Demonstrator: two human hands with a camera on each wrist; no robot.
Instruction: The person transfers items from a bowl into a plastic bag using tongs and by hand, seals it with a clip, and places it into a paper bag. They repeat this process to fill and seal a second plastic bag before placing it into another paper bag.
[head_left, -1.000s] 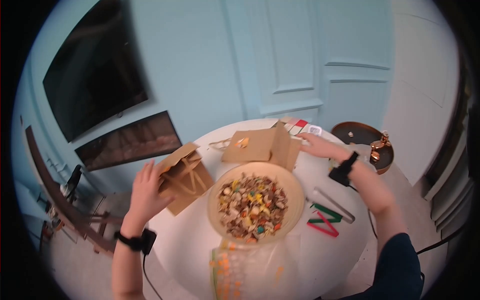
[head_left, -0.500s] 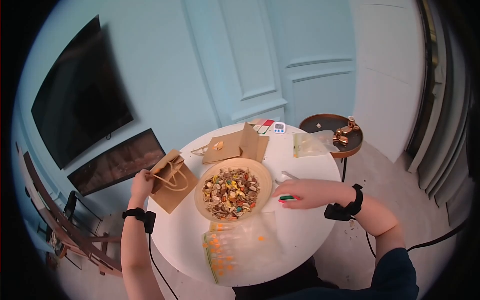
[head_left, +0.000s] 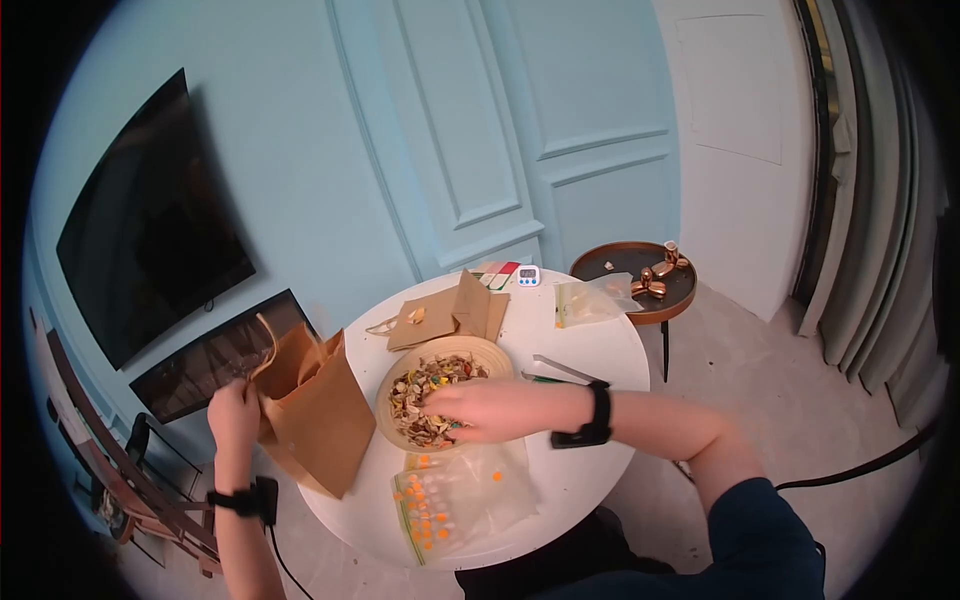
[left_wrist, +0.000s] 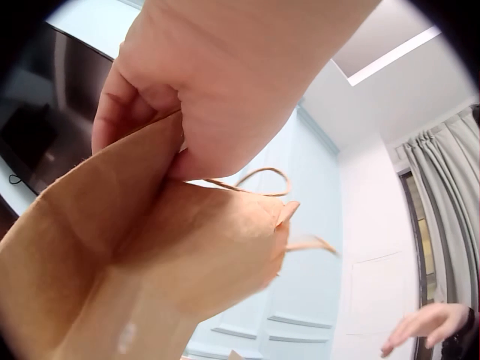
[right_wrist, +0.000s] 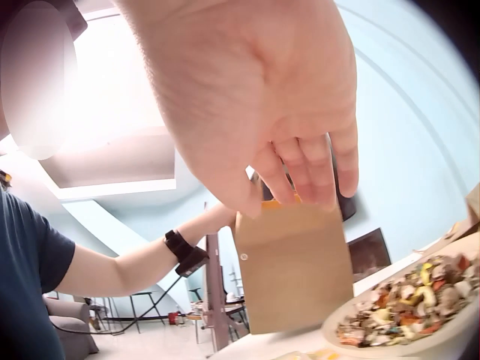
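A brown paper bag (head_left: 320, 425) with twisted handles stands up at the left of the round white table, its mouth spread. My left hand (head_left: 234, 420) pinches the rim of the bag, thumb on one side of the paper, as the left wrist view shows. My right hand (head_left: 490, 408) is over the pale round bowl (head_left: 492, 353), which holds a mix of dried, chip-like pieces (head_left: 408, 400) in brown, cream, yellow and teal. In the right wrist view the fingers (right_wrist: 315, 161) hang loosely extended with nothing between them, and the bag stands beyond them.
A clear zip bag (head_left: 470, 500) with orange dots lies in front of the bowl. Behind are folded paper bags (head_left: 430, 322), a small timer (head_left: 528, 275) and another clear bag (head_left: 590, 303). Metal tongs (head_left: 565, 368) lie at right. A side table (head_left: 620, 312) carries copper-coloured figures.
My left hand has taken hold of the paper bag's rim; the bag has tipped upright and opened. My right hand has come from the table's far right side, past the coloured strips, to the bowl.
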